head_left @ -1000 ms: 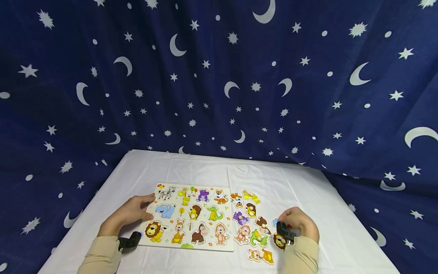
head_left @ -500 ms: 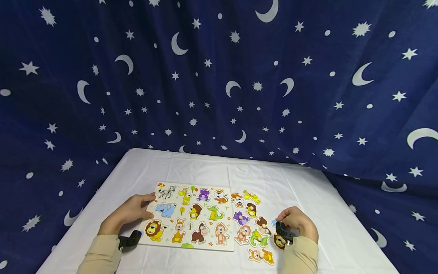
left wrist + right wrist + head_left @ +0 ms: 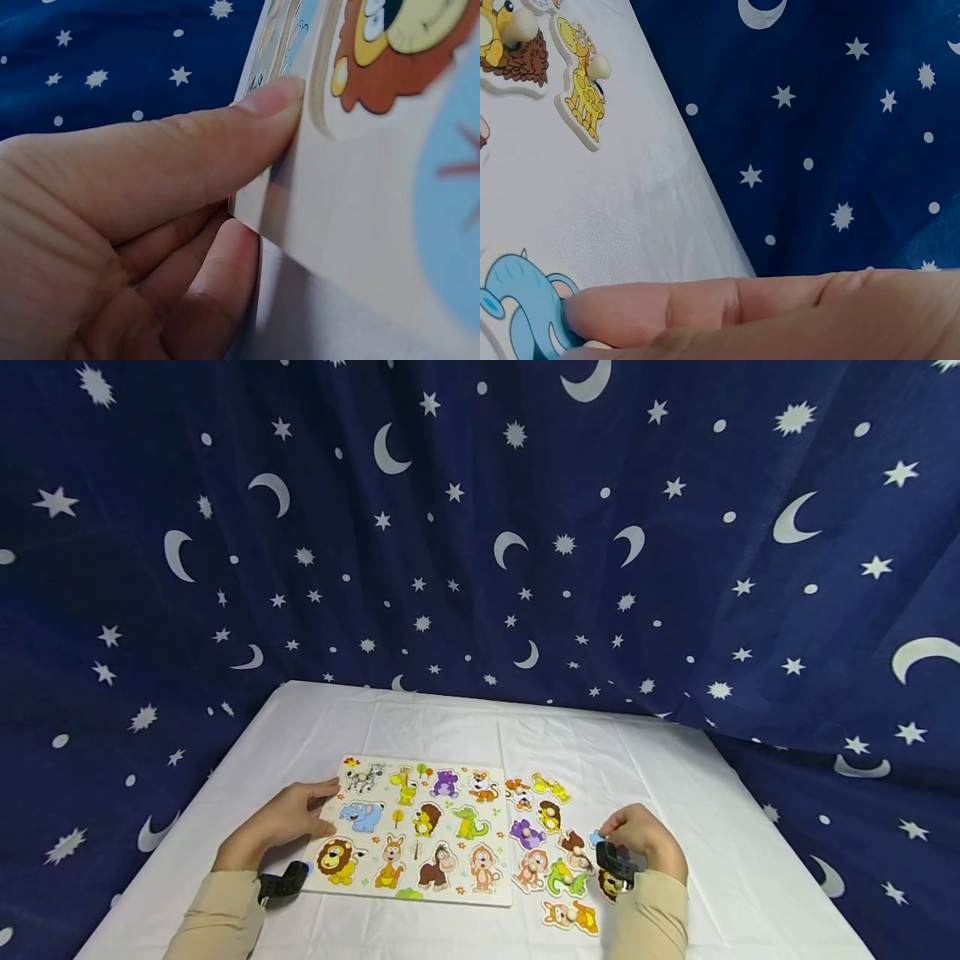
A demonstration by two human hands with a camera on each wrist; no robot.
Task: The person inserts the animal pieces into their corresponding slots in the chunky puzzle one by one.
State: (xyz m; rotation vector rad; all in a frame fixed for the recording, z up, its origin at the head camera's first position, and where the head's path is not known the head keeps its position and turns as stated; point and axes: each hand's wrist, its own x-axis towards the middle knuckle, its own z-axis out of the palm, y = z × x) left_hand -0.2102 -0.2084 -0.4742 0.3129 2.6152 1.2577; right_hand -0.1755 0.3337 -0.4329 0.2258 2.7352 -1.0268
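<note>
At the left edge of a wooden animal puzzle board (image 3: 416,893), my left hand (image 3: 281,822) grips the border. Its thumb (image 3: 247,112) lies on the printed face beside the lion, while other fingers curl at the edge. My right hand (image 3: 641,839) pinches a blue elephant puzzle piece (image 3: 532,300) at its small knob, mostly hidden by the fingers. Below that hand, a lion piece (image 3: 609,885) is partly covered by the wrist camera. Near it lie a brown horse-like piece (image 3: 573,847) and a crocodile piece (image 3: 564,881).
More knobbed pieces lie right of the board: a giraffe (image 3: 551,787), hedgehog (image 3: 550,816), tiger (image 3: 519,795), hippo (image 3: 527,835), monkey (image 3: 531,870) and kangaroo (image 3: 570,917). A white cloth covers the table (image 3: 420,718); a dark blue star-patterned curtain (image 3: 465,527) hangs behind.
My right hand has shifted slightly left with the elephant piece. The left hand stays at the board's edge, and the head view has tilted a little.
</note>
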